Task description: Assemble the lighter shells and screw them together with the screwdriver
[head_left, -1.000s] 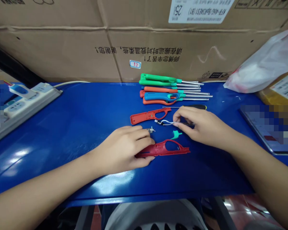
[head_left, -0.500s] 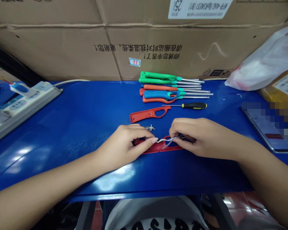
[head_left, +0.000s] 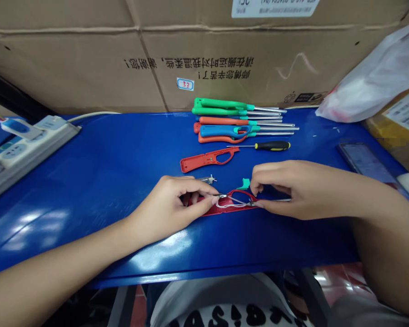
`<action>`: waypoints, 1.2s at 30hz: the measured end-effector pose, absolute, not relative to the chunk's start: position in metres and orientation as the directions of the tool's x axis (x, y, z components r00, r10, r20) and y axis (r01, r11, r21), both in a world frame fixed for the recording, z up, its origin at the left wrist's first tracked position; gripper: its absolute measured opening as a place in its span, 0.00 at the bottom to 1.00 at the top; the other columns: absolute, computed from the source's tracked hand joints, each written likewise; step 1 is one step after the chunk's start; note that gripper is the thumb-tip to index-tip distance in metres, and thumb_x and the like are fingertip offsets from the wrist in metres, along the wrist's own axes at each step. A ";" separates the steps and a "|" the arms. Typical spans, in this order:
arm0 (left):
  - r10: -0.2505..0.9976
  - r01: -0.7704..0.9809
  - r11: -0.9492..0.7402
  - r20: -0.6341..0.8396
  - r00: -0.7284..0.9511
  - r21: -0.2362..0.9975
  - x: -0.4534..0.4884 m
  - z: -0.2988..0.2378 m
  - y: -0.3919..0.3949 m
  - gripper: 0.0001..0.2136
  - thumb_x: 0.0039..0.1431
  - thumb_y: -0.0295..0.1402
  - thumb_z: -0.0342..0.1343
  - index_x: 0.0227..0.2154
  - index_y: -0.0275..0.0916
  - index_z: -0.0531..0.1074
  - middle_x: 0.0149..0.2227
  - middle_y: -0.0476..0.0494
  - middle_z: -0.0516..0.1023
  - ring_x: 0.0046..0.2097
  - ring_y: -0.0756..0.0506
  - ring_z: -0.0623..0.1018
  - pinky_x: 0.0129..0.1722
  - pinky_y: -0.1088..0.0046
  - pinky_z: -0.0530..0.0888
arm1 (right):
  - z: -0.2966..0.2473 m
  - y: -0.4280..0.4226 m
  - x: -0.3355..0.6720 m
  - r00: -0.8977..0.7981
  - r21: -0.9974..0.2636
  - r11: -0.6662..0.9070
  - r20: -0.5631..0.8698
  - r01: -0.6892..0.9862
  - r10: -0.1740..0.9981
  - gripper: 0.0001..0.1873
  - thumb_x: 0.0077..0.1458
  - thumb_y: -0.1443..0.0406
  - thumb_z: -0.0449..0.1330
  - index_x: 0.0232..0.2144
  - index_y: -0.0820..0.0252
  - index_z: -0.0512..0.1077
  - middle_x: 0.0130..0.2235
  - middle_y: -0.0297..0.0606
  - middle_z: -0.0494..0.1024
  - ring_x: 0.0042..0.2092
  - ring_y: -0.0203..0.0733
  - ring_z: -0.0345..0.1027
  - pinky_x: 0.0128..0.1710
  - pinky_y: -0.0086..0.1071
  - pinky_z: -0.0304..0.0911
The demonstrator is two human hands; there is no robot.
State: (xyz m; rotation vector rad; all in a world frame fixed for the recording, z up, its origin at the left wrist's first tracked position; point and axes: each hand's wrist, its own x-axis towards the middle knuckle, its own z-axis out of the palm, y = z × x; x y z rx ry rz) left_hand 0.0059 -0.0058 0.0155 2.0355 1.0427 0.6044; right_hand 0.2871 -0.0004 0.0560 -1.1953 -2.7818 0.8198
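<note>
A red plastic lighter shell half lies on the blue table between my hands. My left hand pinches the left end of a thin white wire assembly over the shell. My right hand pinches the wire's right end, where a thin metal tube sticks out to the right. A small green trigger piece lies just behind the shell. A small metal part sits near my left fingers. The other red shell half lies farther back.
Several assembled green, orange and blue long lighters are stacked at the back, with a black-and-yellow screwdriver in front. A power strip sits at left, a phone and a plastic bag at right. Cardboard boxes stand behind.
My right hand carried the white wire assembly from behind the shell down onto it. My left hand shifted from holding the shell to pinching the wire's left end. The wire is now stretched along the shell.
</note>
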 end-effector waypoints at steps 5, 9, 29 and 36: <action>0.820 0.465 -0.403 0.085 0.566 0.788 0.005 0.016 -0.006 0.06 0.60 0.33 0.63 0.38 0.41 0.83 0.34 0.47 0.85 0.31 0.50 0.80 0.30 0.78 0.75 | 0.055 0.000 0.292 -0.698 -0.459 0.546 -0.285 0.701 0.657 0.03 0.57 0.61 0.63 0.35 0.53 0.74 0.34 0.31 0.77 0.34 0.37 0.68 0.31 0.30 0.55; 0.789 0.443 -0.482 0.155 0.594 0.756 0.005 0.015 -0.006 0.06 0.60 0.32 0.63 0.38 0.40 0.83 0.33 0.48 0.84 0.31 0.50 0.81 0.30 0.79 0.76 | 0.054 0.000 0.292 -0.712 -0.475 0.548 -0.299 0.688 0.635 0.04 0.61 0.62 0.60 0.34 0.53 0.74 0.34 0.32 0.76 0.33 0.38 0.68 0.31 0.31 0.55; 0.637 0.458 -0.748 0.327 0.698 0.480 0.000 0.010 -0.002 0.06 0.66 0.33 0.59 0.40 0.39 0.79 0.37 0.47 0.84 0.38 0.48 0.83 0.40 0.74 0.77 | 0.043 -0.010 0.271 -0.764 -0.527 0.593 -0.184 0.608 0.619 0.06 0.67 0.64 0.52 0.38 0.57 0.69 0.41 0.36 0.72 0.40 0.40 0.66 0.38 0.34 0.57; 0.632 0.486 -0.766 0.356 0.688 0.420 -0.001 0.010 -0.003 0.07 0.66 0.34 0.58 0.40 0.39 0.79 0.35 0.47 0.84 0.36 0.48 0.83 0.35 0.75 0.76 | 0.046 -0.010 0.273 -0.776 -0.563 0.596 -0.137 0.573 0.616 0.06 0.66 0.67 0.53 0.36 0.57 0.70 0.40 0.35 0.73 0.39 0.38 0.67 0.38 0.33 0.59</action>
